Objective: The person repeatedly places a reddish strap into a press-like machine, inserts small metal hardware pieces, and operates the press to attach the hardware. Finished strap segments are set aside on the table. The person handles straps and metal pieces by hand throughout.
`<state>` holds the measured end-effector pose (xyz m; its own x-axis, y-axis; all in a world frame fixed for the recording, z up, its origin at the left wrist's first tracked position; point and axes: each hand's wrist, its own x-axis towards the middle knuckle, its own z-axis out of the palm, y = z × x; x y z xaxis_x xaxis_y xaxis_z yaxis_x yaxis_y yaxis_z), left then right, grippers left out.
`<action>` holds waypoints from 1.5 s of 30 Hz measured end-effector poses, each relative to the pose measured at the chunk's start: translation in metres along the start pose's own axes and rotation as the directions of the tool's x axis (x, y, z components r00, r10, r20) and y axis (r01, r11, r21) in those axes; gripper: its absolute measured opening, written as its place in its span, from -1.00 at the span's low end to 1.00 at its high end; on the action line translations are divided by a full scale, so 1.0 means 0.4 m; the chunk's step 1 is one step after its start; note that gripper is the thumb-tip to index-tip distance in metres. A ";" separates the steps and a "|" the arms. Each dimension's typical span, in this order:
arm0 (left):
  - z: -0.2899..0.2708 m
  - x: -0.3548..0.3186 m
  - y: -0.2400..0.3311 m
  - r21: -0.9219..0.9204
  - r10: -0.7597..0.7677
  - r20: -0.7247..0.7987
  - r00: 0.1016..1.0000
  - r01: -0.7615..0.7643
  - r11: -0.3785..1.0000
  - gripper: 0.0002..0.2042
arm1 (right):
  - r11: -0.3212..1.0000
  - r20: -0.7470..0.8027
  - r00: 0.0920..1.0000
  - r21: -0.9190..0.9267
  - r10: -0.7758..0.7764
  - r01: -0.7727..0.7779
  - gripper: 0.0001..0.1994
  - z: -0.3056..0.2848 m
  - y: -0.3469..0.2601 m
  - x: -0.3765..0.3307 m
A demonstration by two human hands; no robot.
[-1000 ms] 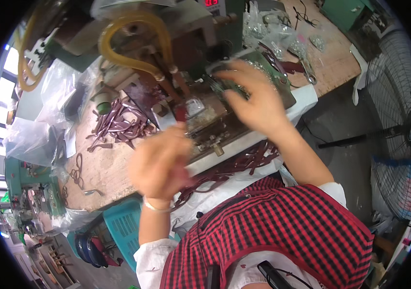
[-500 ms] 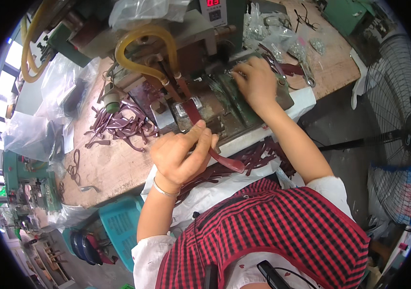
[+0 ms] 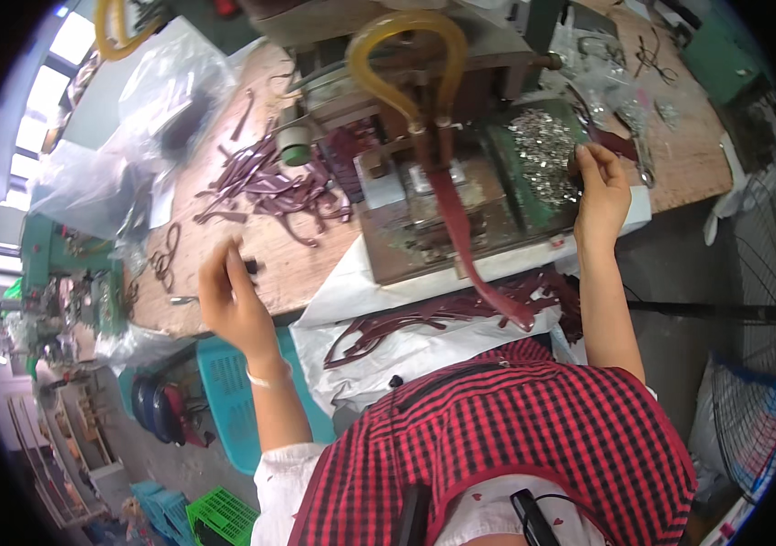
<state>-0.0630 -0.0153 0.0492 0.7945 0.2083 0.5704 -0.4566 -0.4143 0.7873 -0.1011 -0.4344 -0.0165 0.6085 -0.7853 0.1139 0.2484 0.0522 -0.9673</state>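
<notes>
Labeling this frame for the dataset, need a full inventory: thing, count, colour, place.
press machine: one, grey-green, centre of bench
hose: one, yellow loop, top of machine
strap in machine: one, maroon, hangs from the machine toward the person
loose straps: many, maroon, bench left of machine
straps on sheet: a heap, maroon, on white sheet at bench front
metal fittings: many, silver, green tray right of machine
plastic bags: several, clear, far left of bench
crate: one, teal, floor under bench
fan: one, wire guard, right edge
left hand: open, over bench edge, grip empty
right hand: at the fittings tray, fingertips curled
</notes>
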 end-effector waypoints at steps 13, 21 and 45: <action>0.097 0.167 -0.322 0.392 0.287 0.803 0.523 -0.825 0.407 -0.88 | 0.924 0.184 0.975 -0.335 -0.125 0.182 -0.86 0.067 -0.062 -0.045; 0.091 0.156 -0.235 0.409 0.249 0.481 0.841 -0.466 0.785 -0.89 | 0.873 0.380 0.920 -0.410 -0.098 0.263 -0.82 -0.015 -0.197 -0.103; 0.215 -0.040 0.258 -0.152 0.745 0.415 0.522 -0.768 0.622 -0.76 | 0.985 0.664 0.744 -0.068 -0.074 0.159 -0.60 0.217 -0.303 -0.194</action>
<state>-0.0886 -0.1374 0.1010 0.2407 -0.5681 0.7870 -0.9550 -0.2833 0.0875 -0.1129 -0.3262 0.1115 0.9348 -0.1781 0.3073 0.2902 -0.1157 -0.9499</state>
